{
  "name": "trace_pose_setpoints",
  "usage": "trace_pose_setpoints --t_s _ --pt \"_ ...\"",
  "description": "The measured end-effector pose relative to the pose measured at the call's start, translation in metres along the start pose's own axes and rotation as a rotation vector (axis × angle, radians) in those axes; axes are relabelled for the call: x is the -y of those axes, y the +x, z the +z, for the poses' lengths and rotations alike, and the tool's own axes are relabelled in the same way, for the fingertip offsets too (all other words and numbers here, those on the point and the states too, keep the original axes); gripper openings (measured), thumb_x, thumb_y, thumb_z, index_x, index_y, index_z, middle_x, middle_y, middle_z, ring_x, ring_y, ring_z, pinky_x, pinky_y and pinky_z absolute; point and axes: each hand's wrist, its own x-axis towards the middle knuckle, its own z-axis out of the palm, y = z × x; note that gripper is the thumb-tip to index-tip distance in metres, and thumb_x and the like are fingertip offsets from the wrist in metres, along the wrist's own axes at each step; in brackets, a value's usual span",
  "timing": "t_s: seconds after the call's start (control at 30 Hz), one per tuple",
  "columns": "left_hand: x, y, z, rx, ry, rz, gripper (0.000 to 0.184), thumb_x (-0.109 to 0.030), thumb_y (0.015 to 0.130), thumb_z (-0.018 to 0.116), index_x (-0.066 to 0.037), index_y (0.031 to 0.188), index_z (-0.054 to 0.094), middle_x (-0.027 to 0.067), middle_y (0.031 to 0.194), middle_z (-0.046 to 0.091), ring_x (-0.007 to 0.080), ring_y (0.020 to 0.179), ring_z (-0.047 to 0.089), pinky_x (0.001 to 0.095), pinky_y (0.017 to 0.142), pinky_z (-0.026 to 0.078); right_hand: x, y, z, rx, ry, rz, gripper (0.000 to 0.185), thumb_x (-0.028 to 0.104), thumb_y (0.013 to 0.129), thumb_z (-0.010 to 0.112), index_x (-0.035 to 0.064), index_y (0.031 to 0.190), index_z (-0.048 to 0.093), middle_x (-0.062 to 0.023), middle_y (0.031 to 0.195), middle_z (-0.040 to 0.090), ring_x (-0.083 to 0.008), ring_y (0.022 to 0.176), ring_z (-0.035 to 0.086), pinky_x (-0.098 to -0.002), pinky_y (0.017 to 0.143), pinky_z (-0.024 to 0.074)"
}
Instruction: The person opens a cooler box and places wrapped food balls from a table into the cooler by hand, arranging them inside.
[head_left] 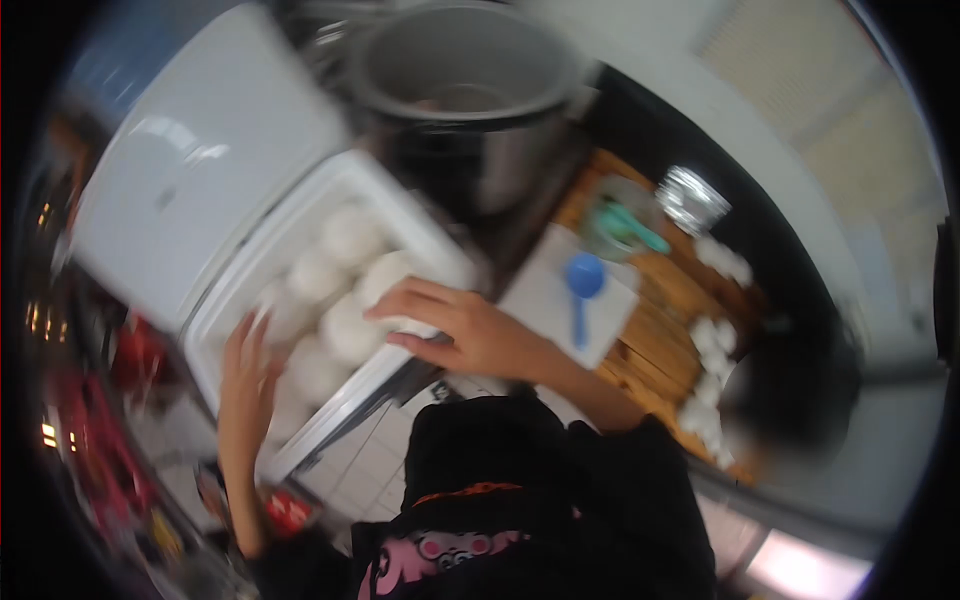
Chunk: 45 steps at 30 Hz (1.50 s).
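An open white cooler box (210, 330) holds several round white balls (350, 330), whose material I cannot make out. My right hand (465, 325) reaches over the near right rim, thumb and fingers curved about a white ball (388, 272) at that side. Along the left part of the box, my left hand (247, 370) has its fingers stretched out beside the balls. Motion blurs its fingertips, so contact is unclear. The box's white lid (220, 150) is tipped back.
A large grey pot (465, 60) stands behind the box. On the wooden board (650, 370) at right are a blue scoop (583, 285) on a white sheet (530, 290), a container (605, 240) with a green utensil (632, 225), crumpled foil (690, 200) and small white lumps (708, 395).
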Motion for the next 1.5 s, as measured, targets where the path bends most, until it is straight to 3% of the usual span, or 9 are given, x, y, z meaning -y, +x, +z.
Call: trace_pose_setpoints --t_s 0.2,0.33,0.57,0.77,1.07,1.1,1.3,1.37,1.5 --pt "-0.072 -0.04 0.041 -0.582 -0.186 -0.033 0.025 -0.009 0.089 0.035 0.009 0.092 0.052 0.0147 0.088 0.054 0.0249 0.084 0.053 0.0343 0.083 0.04 -0.125 -0.206 -0.078 -0.879 -0.312 0.627 0.013 0.008 0.082 0.055 0.0012 0.092 0.059 -0.0131 0.086 0.061 -0.0239 0.077 0.061 -0.0309 0.067 0.0476" --pt "-0.163 -0.024 0.11 -0.469 -0.735 0.029 0.019 -0.012 0.093 0.033 0.001 0.083 0.044 0.0115 0.071 0.055 0.0175 0.062 0.049 0.0373 0.081 0.041 -0.239 -0.365 -0.186 -1.041 -0.657 0.908 0.016 0.007 0.074 0.062 0.0 0.088 0.059 -0.015 0.085 0.06 -0.0266 0.074 0.06 -0.033 0.067 0.0485" --pt "-0.281 0.034 0.211 0.233 -0.69 0.223 0.015 0.007 0.08 0.05 -0.002 0.09 0.057 0.0089 0.068 0.061 0.0188 0.062 0.062 0.0275 0.059 0.047 -0.363 -0.447 -0.385 -0.994 -1.052 0.851 0.054 0.021 0.069 0.068 -0.003 0.112 0.044 -0.0239 0.108 0.047 -0.0401 0.103 0.045 -0.0433 0.088 0.0394" --pt "-0.335 0.065 0.31 0.519 -0.901 0.038 0.009 -0.002 0.087 0.048 0.001 0.092 0.056 0.0093 0.069 0.061 0.0152 0.066 0.062 0.0263 0.06 0.047 -0.364 -0.423 -0.414 -0.353 -0.97 1.505 0.076 0.038 0.056 0.075 0.0108 0.121 0.047 -0.022 0.12 0.049 -0.0337 0.115 0.044 -0.0386 0.089 0.0417" --pt "-0.433 0.122 0.414 0.872 -2.114 -0.755 0.054 -0.046 0.093 0.034 -0.008 0.132 0.032 0.0096 0.126 0.044 0.0239 0.117 0.044 0.038 0.096 0.039 -0.191 -0.366 -0.339 -0.342 0.188 0.87 0.054 0.035 0.072 0.07 0.005 0.114 0.053 -0.0112 0.104 0.059 -0.0213 0.094 0.057 -0.0335 0.078 0.0472" --pt "-0.441 0.125 0.404 0.771 -1.953 -0.747 0.056 -0.05 0.093 0.024 -0.01 0.13 0.035 0.0119 0.117 0.052 0.0268 0.11 0.049 0.0443 0.085 0.044 -0.182 -0.365 -0.34 -0.334 0.494 0.847 0.05 0.036 0.077 0.066 0.004 0.112 0.054 -0.0111 0.102 0.06 -0.0214 0.092 0.057 -0.033 0.078 0.047" --pt "-0.368 0.091 0.403 0.871 -2.004 -0.81 0.07 -0.062 0.087 0.026 -0.004 0.117 0.048 0.0149 0.1 0.06 0.0285 0.09 0.061 0.0401 0.081 0.048 -0.354 -0.503 -0.431 -0.685 -1.194 1.049 0.065 0.045 0.079 0.06 -0.0083 0.114 0.048 -0.0285 0.11 0.052 -0.0403 0.103 0.049 -0.044 0.092 0.036" --pt "-0.337 0.079 0.376 0.754 -2.079 -0.75 0.071 -0.061 0.087 0.027 -0.001 0.117 0.048 0.0167 0.099 0.061 0.0288 0.09 0.062 0.0382 0.081 0.048 -0.417 -0.561 -0.437 -0.559 -1.274 1.009 0.087 0.053 0.074 0.062 -0.0092 0.127 0.033 -0.0261 0.132 0.034 -0.0396 0.122 0.033 -0.0448 0.104 0.0214" --pt "-0.294 0.047 0.293 0.555 -1.794 -0.927 0.067 -0.057 0.09 0.025 0.0 0.118 0.047 0.0211 0.107 0.058 0.0297 0.098 0.059 0.0371 0.087 0.046 -0.384 -0.543 -0.427 -0.676 -1.013 1.067 0.079 0.048 0.077 0.06 -0.005 0.128 0.033 -0.0237 0.133 0.032 -0.0367 0.121 0.034 -0.0438 0.102 0.0244"
